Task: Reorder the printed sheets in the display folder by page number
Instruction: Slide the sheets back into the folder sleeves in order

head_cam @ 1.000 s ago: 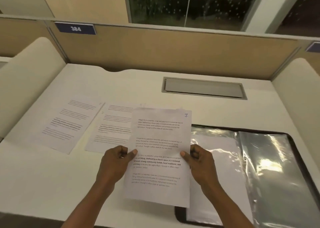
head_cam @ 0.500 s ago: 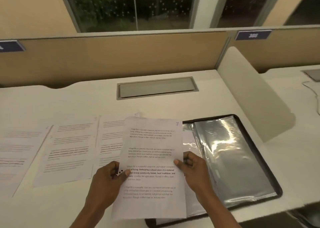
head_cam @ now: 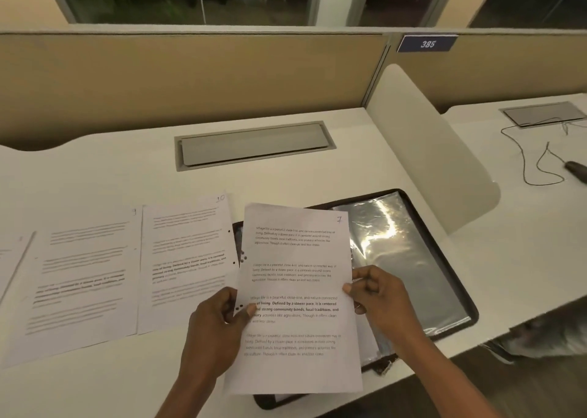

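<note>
White laminate tabletop [head_cam: 111, 169] carries everything in this step, and it gives plenty of flat room for sorting. Just to the right of the two hands, partly under the held page, lies the open black-edged display folder [head_cam: 444, 258] with its shiny clear plastic sleeves [head_cam: 397, 258] catching glare. Left of the hands, printed white sheets lie flat side by side: the sheet marked 10 [head_cam: 187, 258] nearest, then the sheet marked 9 [head_cam: 85, 278], then a further sheet's edge [head_cam: 9, 258] whose number cannot be read.

Between the hands is the printed white sheet marked 7 [head_cam: 295, 290], lifted clear of the tabletop and tilted toward the camera. The left hand [head_cam: 216, 328] has its grip closed on the page's left edge, thumb on the printed face; the right hand [head_cam: 378, 300] pinches the right edge likewise, thumb tip on top.

To do this step well, it seems wise to read the handwritten corner number first, then lay the page in sequence with the row, likely leaving a gap for 8. Thin paper will flop, so holding both edges until it lies flat should prevent creasing. Keeping each corner number uncovered makes later checking easy. The glossy sleeves look slippery and clingy, so sheets are probably best returned one at a time.
</note>
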Demonstrator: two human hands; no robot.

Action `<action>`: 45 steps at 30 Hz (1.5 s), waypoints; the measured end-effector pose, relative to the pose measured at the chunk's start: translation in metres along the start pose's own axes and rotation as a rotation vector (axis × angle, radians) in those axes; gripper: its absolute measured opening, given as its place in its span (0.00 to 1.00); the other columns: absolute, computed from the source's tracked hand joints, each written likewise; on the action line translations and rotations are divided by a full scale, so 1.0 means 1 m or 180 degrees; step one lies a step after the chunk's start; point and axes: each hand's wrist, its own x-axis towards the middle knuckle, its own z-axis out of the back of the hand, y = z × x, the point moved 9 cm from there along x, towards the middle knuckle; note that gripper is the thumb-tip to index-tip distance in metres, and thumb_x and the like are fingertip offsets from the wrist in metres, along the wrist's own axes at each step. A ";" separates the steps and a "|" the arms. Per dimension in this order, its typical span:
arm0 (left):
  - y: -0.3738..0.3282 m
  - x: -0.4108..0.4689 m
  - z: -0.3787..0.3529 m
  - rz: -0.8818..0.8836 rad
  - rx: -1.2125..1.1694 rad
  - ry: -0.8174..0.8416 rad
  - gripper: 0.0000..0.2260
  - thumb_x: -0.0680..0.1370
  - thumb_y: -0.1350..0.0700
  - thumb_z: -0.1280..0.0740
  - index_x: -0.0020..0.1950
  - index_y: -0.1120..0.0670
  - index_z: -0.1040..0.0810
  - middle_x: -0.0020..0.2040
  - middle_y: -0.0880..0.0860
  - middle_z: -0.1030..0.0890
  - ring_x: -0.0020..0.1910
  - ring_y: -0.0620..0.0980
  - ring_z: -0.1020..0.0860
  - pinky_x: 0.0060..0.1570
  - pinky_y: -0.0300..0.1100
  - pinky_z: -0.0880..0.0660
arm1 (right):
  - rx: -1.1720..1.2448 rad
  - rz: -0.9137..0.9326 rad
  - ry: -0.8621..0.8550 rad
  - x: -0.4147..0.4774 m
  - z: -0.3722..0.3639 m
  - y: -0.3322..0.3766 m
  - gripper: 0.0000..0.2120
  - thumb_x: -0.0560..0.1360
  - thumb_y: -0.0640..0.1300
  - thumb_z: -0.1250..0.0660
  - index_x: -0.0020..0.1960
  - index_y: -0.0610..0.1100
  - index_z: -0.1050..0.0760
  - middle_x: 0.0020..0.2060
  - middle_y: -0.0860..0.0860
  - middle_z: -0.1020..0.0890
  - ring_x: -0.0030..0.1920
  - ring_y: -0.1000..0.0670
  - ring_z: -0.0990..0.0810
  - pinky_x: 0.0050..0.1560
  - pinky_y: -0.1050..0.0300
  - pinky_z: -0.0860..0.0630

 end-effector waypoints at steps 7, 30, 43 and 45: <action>-0.024 -0.006 -0.048 0.0098 -0.0188 0.0030 0.04 0.80 0.55 0.26 0.54 0.46 0.17 0.46 0.39 0.12 0.44 0.42 0.13 0.46 0.44 0.16 | -0.0058 0.0195 0.0266 0.039 0.043 0.025 0.15 0.77 0.37 0.24 0.59 0.45 0.24 0.41 0.45 0.12 0.45 0.49 0.11 0.42 0.57 0.16; -0.122 -0.039 -0.161 0.0361 0.0556 -0.0688 0.04 0.82 0.53 0.27 0.48 0.49 0.21 0.39 0.42 0.20 0.37 0.36 0.20 0.33 0.29 0.26 | -0.2928 0.1788 0.2323 0.169 0.079 0.099 0.16 0.68 0.57 0.17 0.50 0.58 0.21 0.43 0.63 0.17 0.39 0.60 0.17 0.35 0.69 0.26; -0.122 -0.004 -0.197 0.0133 0.0558 -0.0441 0.06 0.81 0.50 0.26 0.47 0.49 0.20 0.41 0.45 0.18 0.40 0.44 0.18 0.42 0.44 0.19 | -0.3293 0.1397 0.2640 0.202 0.091 0.099 0.12 0.69 0.48 0.16 0.51 0.51 0.12 0.44 0.60 0.12 0.44 0.58 0.15 0.48 0.58 0.19; -0.121 0.002 -0.201 0.0198 0.0475 -0.0617 0.07 0.79 0.48 0.25 0.46 0.48 0.20 0.40 0.43 0.17 0.39 0.44 0.19 0.42 0.45 0.19 | -0.3421 0.1514 0.2529 0.214 0.094 0.110 0.11 0.70 0.49 0.18 0.52 0.50 0.12 0.44 0.57 0.12 0.44 0.55 0.15 0.50 0.55 0.18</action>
